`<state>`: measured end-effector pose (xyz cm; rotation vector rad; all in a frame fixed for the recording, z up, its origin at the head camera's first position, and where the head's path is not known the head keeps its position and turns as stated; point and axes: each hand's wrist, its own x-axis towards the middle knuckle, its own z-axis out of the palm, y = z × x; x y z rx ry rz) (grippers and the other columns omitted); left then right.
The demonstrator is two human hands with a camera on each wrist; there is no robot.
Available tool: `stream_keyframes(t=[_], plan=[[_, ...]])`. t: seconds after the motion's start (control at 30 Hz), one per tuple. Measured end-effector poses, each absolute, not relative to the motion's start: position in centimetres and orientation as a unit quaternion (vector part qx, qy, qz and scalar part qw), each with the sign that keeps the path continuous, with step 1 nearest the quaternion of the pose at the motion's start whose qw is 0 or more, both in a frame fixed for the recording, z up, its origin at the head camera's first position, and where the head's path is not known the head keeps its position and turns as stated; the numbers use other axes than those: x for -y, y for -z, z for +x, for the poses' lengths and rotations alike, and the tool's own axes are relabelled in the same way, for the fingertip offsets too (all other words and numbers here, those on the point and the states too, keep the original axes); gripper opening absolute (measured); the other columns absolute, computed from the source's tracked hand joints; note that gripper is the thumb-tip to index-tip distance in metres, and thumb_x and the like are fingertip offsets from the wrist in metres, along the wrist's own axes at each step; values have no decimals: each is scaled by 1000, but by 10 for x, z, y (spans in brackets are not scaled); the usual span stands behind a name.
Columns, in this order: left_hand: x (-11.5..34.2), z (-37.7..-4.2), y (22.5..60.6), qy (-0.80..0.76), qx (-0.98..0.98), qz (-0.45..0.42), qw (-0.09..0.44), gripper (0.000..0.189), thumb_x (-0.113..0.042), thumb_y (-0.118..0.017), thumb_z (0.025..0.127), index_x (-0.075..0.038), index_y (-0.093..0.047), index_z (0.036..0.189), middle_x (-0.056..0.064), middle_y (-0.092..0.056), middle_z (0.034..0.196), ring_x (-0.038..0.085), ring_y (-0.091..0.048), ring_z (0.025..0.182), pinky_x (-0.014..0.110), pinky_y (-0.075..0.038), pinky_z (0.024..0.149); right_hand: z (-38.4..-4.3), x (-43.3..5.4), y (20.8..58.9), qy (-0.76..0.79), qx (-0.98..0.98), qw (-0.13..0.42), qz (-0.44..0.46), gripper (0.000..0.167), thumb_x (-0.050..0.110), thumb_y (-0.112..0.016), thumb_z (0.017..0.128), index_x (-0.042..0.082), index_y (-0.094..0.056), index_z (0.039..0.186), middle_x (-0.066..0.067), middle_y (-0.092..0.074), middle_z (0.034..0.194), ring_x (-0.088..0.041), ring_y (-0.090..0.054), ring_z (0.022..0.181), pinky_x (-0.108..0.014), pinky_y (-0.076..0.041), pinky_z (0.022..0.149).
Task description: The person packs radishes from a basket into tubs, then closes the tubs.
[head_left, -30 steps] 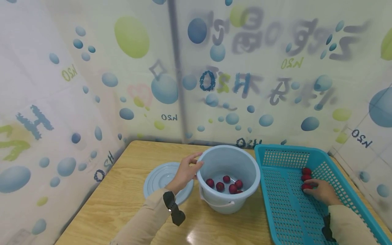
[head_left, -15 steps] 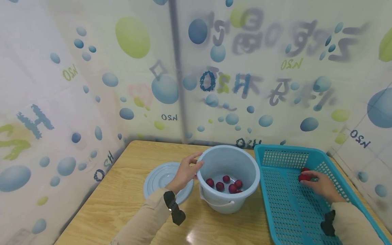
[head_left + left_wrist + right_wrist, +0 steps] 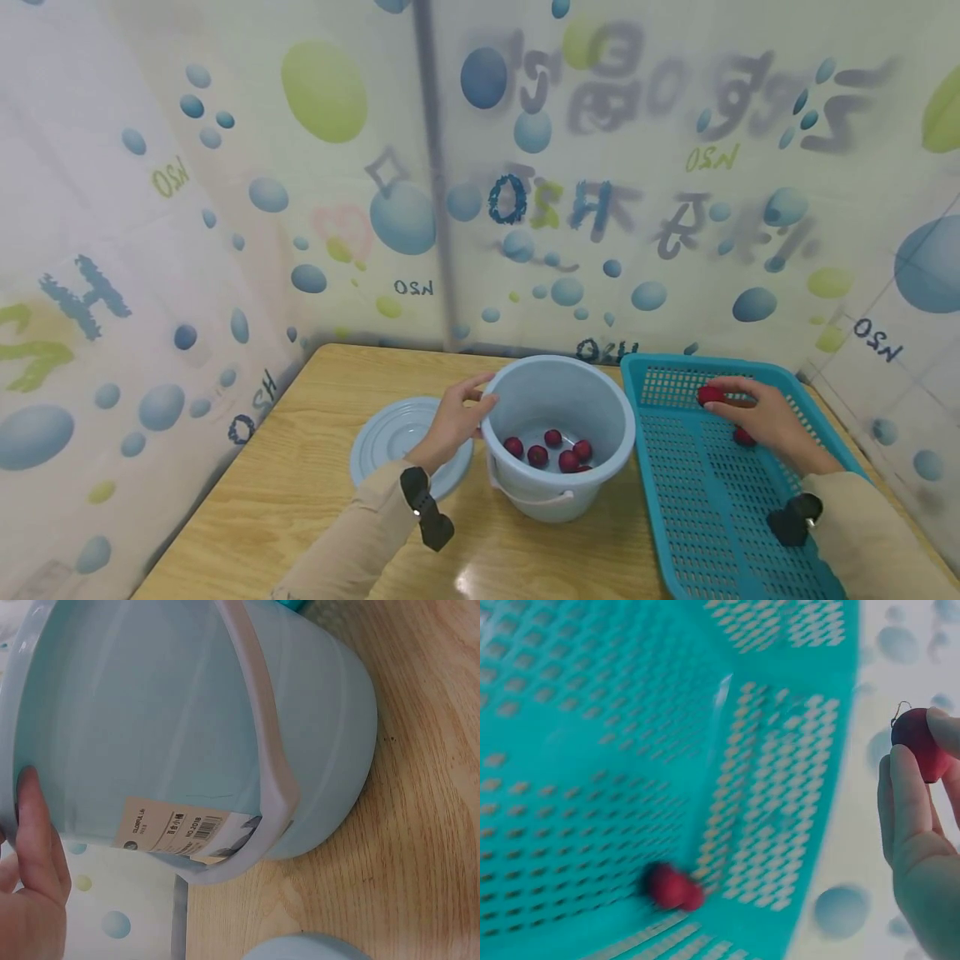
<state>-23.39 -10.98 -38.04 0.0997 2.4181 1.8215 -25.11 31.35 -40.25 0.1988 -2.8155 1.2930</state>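
In the head view, my left hand (image 3: 459,417) grips the left rim of a light blue bucket (image 3: 551,500); in the left wrist view a digit lies against the wall below the rim. Several small, dark red, fruit-like balls (image 3: 537,456) lie inside the bucket. My right hand (image 3: 761,414) pinches another red ball (image 3: 710,396) between thumb and fingers, over the far part of a teal basket (image 3: 652,517). The right wrist view shows a thin loop on this held ball (image 3: 924,742). Below, blurred red balls (image 3: 671,888) lie in the basket's corner.
A round light blue lid (image 3: 375,446) lies left of the bucket on the wooden table (image 3: 277,492). The bucket's pale handle (image 3: 259,712) hangs down beside a paper label (image 3: 176,829). A patterned curtain (image 3: 337,208) stands behind the table.
My right hand has picked up a red ball from the basket floor and moved it up and left, away from the others. My left hand and the bucket have stayed put.
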Motion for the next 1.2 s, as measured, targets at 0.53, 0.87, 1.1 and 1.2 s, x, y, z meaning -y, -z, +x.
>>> stream_keyframes(t=[0.53,0.87,1.1,1.2], plan=[[110,-234,380,-603,-795,33,50,43,-19,-56,88,-13,-47,129,16,-49,103,28,-60,81,29,-53,56,-248,-195,330,-450,861,-8,236,40,19,-63,82,0,-52,116,-19,-54,110,-36,-54,97,-38,-52,73],[110,-233,380,-604,-795,35,51,43,-19,-56,88,-12,-46,129,16,-49,102,30,-59,83,29,-53,57,-253,-145,336,-454,851,-56,257,37,14,-65,81,0,-54,114,-18,-55,110,-34,-55,96,-38,-52,72],[110,-235,382,-604,-795,40,51,44,-19,-56,88,-12,-46,129,16,-49,102,29,-59,83,30,-53,57,-262,-121,352,-432,851,-76,290,36,14,-66,80,0,-56,111,-13,-59,106,-30,-57,95,-41,-49,79],[110,-234,381,-603,-795,42,50,43,-19,-56,88,-12,-46,129,16,-50,102,29,-59,83,30,-53,57,-265,-111,358,-417,846,-76,324,34,11,-65,80,-3,-57,109,-12,-60,103,-27,-57,94,-39,-49,80]])
